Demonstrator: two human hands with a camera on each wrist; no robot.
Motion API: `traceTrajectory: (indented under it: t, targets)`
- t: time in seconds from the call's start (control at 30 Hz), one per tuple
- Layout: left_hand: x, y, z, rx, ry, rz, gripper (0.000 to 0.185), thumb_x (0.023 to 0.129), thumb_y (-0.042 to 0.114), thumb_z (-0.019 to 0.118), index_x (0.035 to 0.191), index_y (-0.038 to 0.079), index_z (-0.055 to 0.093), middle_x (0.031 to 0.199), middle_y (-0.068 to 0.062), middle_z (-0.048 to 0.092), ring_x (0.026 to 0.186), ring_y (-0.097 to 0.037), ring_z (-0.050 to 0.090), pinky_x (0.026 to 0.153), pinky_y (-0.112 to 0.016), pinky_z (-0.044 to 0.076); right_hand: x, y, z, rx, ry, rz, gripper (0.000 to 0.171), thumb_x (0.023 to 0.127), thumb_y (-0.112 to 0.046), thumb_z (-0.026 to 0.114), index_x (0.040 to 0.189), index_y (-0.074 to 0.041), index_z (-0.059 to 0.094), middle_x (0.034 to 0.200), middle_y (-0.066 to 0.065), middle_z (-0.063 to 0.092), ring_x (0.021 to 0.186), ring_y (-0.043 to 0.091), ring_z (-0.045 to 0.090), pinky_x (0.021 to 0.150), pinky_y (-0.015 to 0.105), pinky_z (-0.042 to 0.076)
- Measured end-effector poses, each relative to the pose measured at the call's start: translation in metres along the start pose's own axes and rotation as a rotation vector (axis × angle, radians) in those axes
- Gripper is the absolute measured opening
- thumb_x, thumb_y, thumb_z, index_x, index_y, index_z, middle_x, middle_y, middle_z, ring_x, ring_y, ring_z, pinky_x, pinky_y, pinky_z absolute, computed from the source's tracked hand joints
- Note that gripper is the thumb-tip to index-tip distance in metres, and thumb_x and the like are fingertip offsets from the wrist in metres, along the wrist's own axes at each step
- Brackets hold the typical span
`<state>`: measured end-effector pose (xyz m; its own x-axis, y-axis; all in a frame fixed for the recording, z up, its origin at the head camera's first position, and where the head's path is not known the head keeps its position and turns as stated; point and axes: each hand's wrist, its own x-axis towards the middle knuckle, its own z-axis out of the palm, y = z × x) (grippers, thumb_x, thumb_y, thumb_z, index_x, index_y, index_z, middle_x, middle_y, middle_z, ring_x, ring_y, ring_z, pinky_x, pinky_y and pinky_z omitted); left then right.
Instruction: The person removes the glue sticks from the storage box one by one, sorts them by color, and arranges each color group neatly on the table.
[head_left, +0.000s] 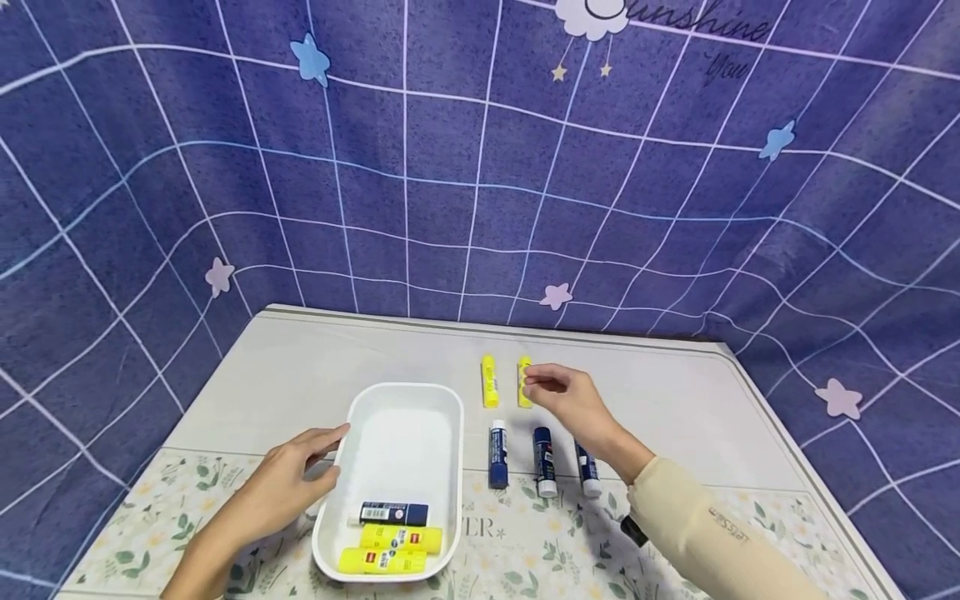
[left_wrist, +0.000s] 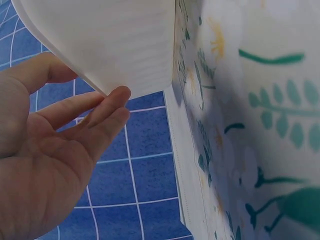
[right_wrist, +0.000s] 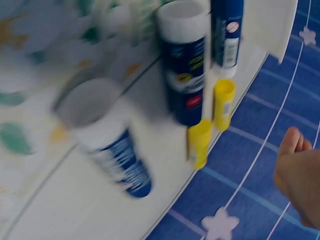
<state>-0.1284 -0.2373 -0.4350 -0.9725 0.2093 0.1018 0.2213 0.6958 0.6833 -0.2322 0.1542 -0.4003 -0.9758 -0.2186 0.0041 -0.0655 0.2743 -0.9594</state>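
Observation:
My left hand [head_left: 288, 471] touches the left rim of a white tray [head_left: 455, 467]. In the left wrist view its fingertips [left_wrist: 120, 95] meet the rim, some on the underside. Inside the tray's near end lie a navy glue stick [head_left: 393, 513] and two yellow ones. My right hand [head_left: 573, 400] hovers by a yellow glue stick [head_left: 522, 392], partly covering it in the head view. The right wrist view shows that hand [right_wrist: 302, 172] apart from the sticks, fingers loosely bent, holding nothing visible. Another yellow glue stick [head_left: 490, 382] lies left of it.
Three navy glue sticks with white ends lie nearer me: one beside the tray [head_left: 498, 454], one in the middle [head_left: 544, 462], one partly behind my right forearm [head_left: 588, 471]. A small dark object [head_left: 633, 531] shows by my sleeve. A patterned blue curtain [head_left: 465, 208] hangs behind the table.

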Motion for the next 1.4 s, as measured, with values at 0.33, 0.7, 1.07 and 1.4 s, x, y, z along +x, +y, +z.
traceTrajectory:
  t: [0.33,0.7,1.07,1.4]
  targets:
    - [0.001,0.003,0.0,-0.002,0.0,0.0,0.057,0.093,0.005,0.07,0.148,0.0,0.054,0.14,-0.021,0.061,0.126,-0.042,0.065,0.103,-0.048,0.059,0.006,-0.022,0.045,0.032,-0.333,-0.061,0.041,0.095,-0.014,0.072,0.135,-0.004,0.065,0.131,0.021,0.066,0.109,0.014,0.066,0.098,0.026,0.061]
    - [0.001,0.003,0.0,-0.007,0.007,0.003,0.056,0.094,0.004,0.069,0.148,-0.001,0.054,0.139,-0.021,0.062,0.125,-0.04,0.066,0.102,-0.048,0.06,0.016,-0.03,0.096,0.003,-0.555,-0.1,0.045,0.094,-0.012,0.075,0.136,-0.002,0.064,0.13,0.024,0.067,0.107,0.012,0.065,0.091,0.02,0.059]
    - [0.001,0.003,-0.001,0.0,0.018,0.021,0.055,0.093,0.003,0.069,0.146,-0.002,0.055,0.138,-0.021,0.063,0.124,-0.039,0.066,0.101,-0.05,0.06,0.013,-0.021,0.136,0.058,-0.743,-0.055,0.045,0.088,0.005,0.074,0.132,0.007,0.064,0.13,0.031,0.065,0.098,0.006,0.067,0.093,0.017,0.06]
    - [0.0,0.004,-0.001,0.0,0.006,0.006,0.056,0.094,0.004,0.069,0.147,-0.001,0.054,0.14,-0.02,0.062,0.127,-0.04,0.064,0.102,-0.05,0.06,0.008,-0.017,0.152,0.067,-0.814,0.005,0.043,0.087,0.008,0.07,0.129,0.01,0.064,0.128,0.032,0.066,0.097,0.007,0.067,0.091,0.016,0.06]
